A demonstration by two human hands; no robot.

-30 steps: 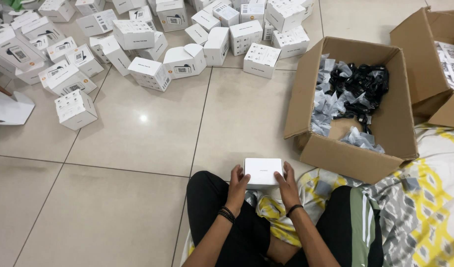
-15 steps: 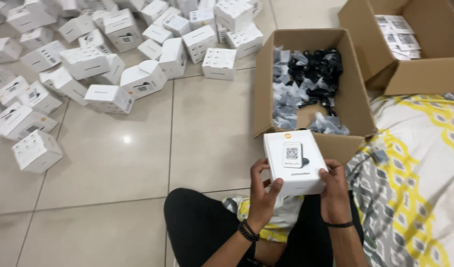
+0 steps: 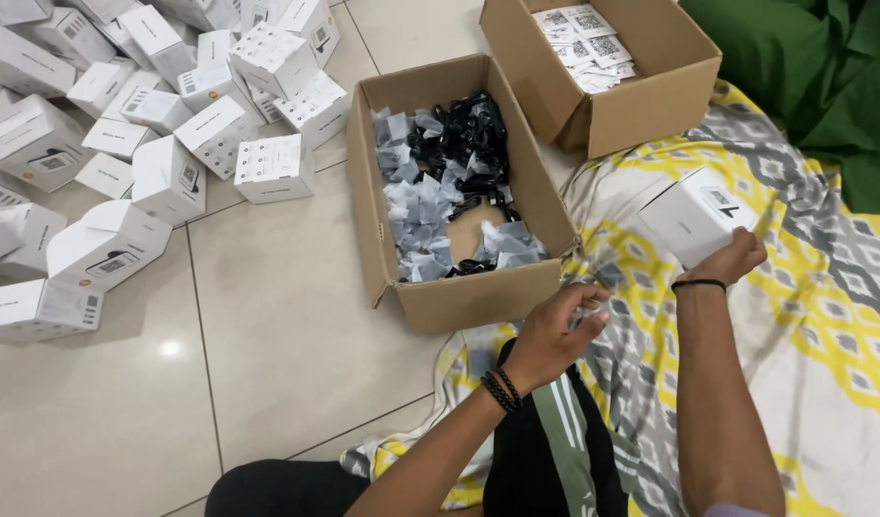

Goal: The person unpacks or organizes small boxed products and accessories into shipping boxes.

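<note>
My right hand (image 3: 733,259) grips a small white box (image 3: 694,218) and holds it out to the right, just above a yellow, grey and white patterned blanket (image 3: 823,316). My left hand (image 3: 552,334) hovers empty with loosely curled fingers near the front right corner of an open cardboard carton (image 3: 464,297). That carton holds several black cables and small clear bags (image 3: 445,182). Dark bead bracelets sit on my left wrist and a thin black band on my right.
A second open cardboard carton (image 3: 641,101) at the back holds white printed cards (image 3: 579,33). Many small white boxes (image 3: 172,105) lie scattered on the tiled floor (image 3: 268,316) at the left. A green cloth (image 3: 823,77) lies at the top right.
The white box, held in both hands in front of me before, has swung out to the right in my right hand alone. My left hand has let go. The view has turned right.
</note>
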